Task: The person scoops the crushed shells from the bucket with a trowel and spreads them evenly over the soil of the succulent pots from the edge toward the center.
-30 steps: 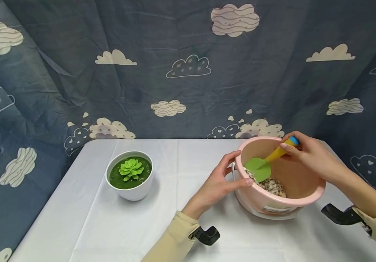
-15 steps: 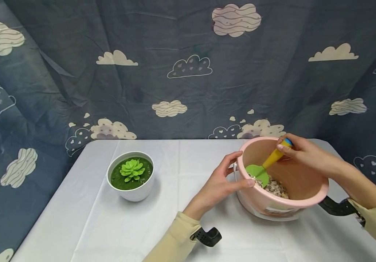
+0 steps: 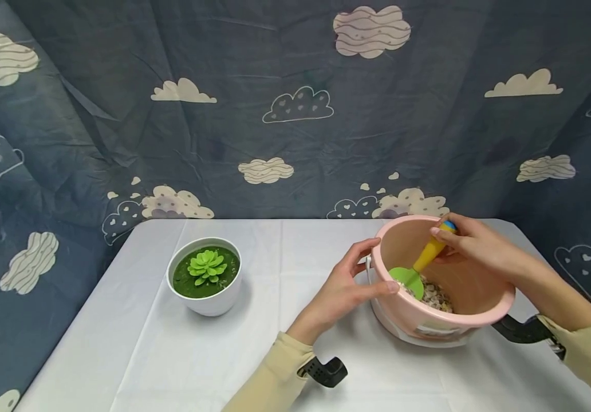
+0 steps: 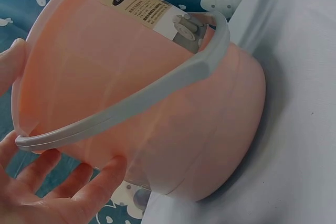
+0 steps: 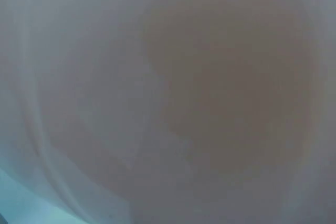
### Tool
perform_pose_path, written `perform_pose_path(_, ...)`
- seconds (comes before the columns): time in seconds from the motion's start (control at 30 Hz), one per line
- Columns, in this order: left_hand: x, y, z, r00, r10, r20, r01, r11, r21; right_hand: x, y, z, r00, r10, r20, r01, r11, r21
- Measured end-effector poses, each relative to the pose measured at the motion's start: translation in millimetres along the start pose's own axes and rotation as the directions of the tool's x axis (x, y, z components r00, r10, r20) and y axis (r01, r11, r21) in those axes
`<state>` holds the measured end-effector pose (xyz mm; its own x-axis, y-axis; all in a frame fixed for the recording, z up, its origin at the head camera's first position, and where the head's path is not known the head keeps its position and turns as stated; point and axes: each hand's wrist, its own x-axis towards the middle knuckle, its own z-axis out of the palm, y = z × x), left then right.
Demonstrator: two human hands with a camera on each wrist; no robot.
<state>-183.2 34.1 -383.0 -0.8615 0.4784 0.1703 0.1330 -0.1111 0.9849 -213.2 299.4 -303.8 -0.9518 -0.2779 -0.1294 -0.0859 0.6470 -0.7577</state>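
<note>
A pink bucket (image 3: 445,320) stands at the right of the table, a layer of pale, coarse grains (image 3: 437,297) in it. My left hand (image 3: 334,300) holds the bucket's left side, thumb on the rim and fingers against the outer wall. In the left wrist view the fingers (image 4: 102,184) touch the wall below the grey handle (image 4: 142,100). My right hand (image 3: 473,246) grips a small toy shovel by its yellow handle (image 3: 432,250). The green blade (image 3: 408,280) points down, its tip among the grains. The right wrist view shows only a blurred, close surface.
A white pot (image 3: 213,303) with a green succulent (image 3: 207,267) stands on the left of the white-covered table (image 3: 275,343). Behind it hangs a dark blue cloth (image 3: 295,143) with cloud prints. Each wrist carries a black mount (image 3: 329,372).
My right hand has shifted left and slightly down with the shovel, and the blade has sunk lower against the grains. The left hand and bucket stay nearly where they were.
</note>
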Motion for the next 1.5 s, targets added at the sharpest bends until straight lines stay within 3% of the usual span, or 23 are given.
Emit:
perform_pose_path(0.57, -0.2, -0.2, 0.2, 1.0, 0.0, -0.005, 0.0, 1.0, 0.005, -6.2, -0.3, -0.9, 0.999, 0.017, -0.038, -0.014, 0.997, 0.07)
perform_pose_path(0.83, -0.4, 0.1, -4.1, 1.0, -0.001, -0.012, 0.001, 1.0, -0.019, -13.7, -0.1, -9.5, 0.993, 0.059, -0.104, -0.05, 0.995, 0.088)
perform_pose_path(1.07, 0.9, 0.0, -2.5, 1.0, 0.001, 0.003, 0.0, 0.999, -0.033, -26.6, 12.1, -19.6, 0.984, 0.009, -0.18, 0.013, 0.993, 0.12)
perform_pose_path(1.37, 1.0, 1.4, -4.3, 1.0, 0.003, -0.002, -0.003, 0.999, -0.032, -47.5, 26.0, -22.1, 0.961, 0.015, -0.275, 0.015, 0.994, 0.106)
perform_pose_path(1.5, 0.6, 0.7, -3.5, 1.0, -0.006, 0.006, 0.006, 0.999, -0.047, -59.3, 30.4, -21.3, 0.953, 0.022, -0.303, 0.024, 0.989, 0.146)
